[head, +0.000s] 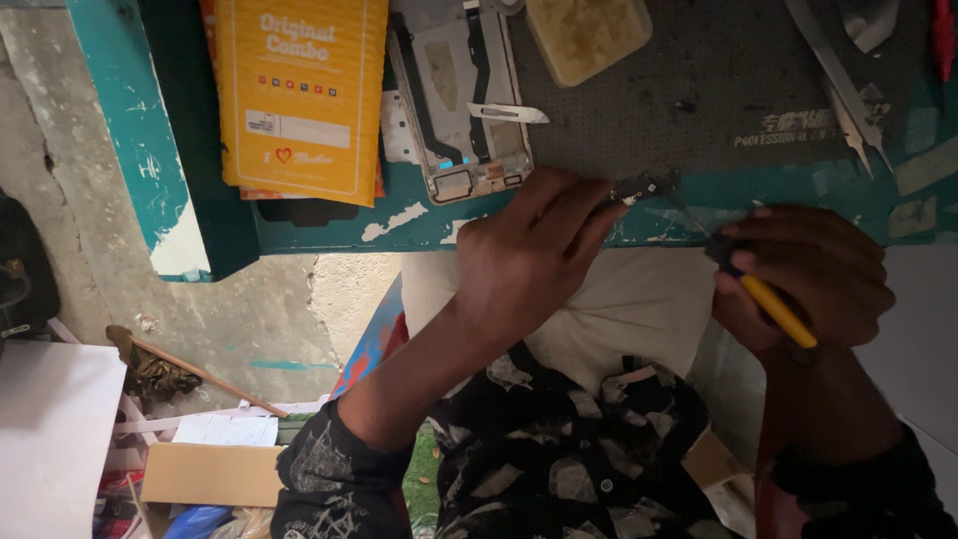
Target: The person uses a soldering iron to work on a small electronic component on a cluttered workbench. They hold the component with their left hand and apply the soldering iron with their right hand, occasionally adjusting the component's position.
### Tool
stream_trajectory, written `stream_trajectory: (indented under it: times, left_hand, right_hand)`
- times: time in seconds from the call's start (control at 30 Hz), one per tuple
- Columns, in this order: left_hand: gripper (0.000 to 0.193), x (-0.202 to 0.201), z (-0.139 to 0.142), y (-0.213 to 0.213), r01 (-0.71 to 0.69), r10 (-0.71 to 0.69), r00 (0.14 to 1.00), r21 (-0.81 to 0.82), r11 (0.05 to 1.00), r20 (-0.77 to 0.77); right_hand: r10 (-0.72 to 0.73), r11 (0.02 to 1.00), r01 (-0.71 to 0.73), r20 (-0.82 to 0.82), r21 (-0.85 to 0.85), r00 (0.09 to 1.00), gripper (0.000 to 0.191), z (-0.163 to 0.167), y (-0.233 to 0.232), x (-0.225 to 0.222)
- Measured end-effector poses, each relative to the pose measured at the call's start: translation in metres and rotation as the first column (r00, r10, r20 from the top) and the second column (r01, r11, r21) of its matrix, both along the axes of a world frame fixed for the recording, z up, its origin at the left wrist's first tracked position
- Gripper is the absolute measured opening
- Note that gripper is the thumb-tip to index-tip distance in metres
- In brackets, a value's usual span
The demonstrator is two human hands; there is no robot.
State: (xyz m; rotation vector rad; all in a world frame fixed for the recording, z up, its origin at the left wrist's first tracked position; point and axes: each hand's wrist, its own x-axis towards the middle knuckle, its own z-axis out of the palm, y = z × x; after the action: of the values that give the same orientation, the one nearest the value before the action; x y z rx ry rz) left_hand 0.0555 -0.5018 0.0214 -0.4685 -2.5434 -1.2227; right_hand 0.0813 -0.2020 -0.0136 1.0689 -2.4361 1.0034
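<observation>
Teal paint flakes along the desk (329, 225), where a yellow packet (299, 95) lies beside an opened phone frame (461, 100). At its front edge, the left hand (529, 260) pinches a small dark component (639, 187); the right hand (803, 274) grips a yellow-handled tool (768, 304), fingers closed around it, tip apparently at the part. Fine prying seems underway, calling for steadiness; open room lies toward the lap.

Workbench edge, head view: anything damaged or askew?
Yes. The teal bench edge has paint chipped off in white patches beside the left hand. The opened phone frame lies tilted, a metal blade across it. Right hand grips a yellow-handled tool.
</observation>
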Motion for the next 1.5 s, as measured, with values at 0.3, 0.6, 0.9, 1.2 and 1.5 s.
stream_trajectory:
  times: [0.3,0.6,0.9,1.2,1.5]
  left_hand:
    - [0.024,-0.007,0.011,-0.007,0.035,-0.035,0.999,-0.098,0.995,0.001]
    - [0.02,-0.015,0.016,-0.008,0.051,-0.057,0.997,-0.139,0.989,-0.042]
    - [0.02,-0.014,0.016,-0.006,0.057,-0.126,0.964,-0.283,0.958,-0.235]
    - [0.037,-0.011,0.013,-0.006,0.096,-0.16,0.977,-0.377,0.921,-0.142]
    - [0.027,-0.013,0.017,-0.014,0.099,-0.103,0.995,-0.131,0.986,-0.021]
  right_hand:
    - [-0.102,0.994,0.097,0.131,0.048,0.986,0.029,0.0,0.013,0.009]
    - [-0.117,0.99,0.117,-0.001,-0.074,0.993,0.026,0.016,-0.001,-0.005]
    - [-0.174,0.974,0.183,0.071,-0.135,0.982,0.02,0.029,-0.018,-0.004]
    - [-0.113,0.952,0.13,0.076,-0.279,0.991,0.023,-0.007,0.004,0.002]
    - [-0.275,0.93,0.287,0.086,-0.228,0.958,0.018,-0.009,0.011,0.017]
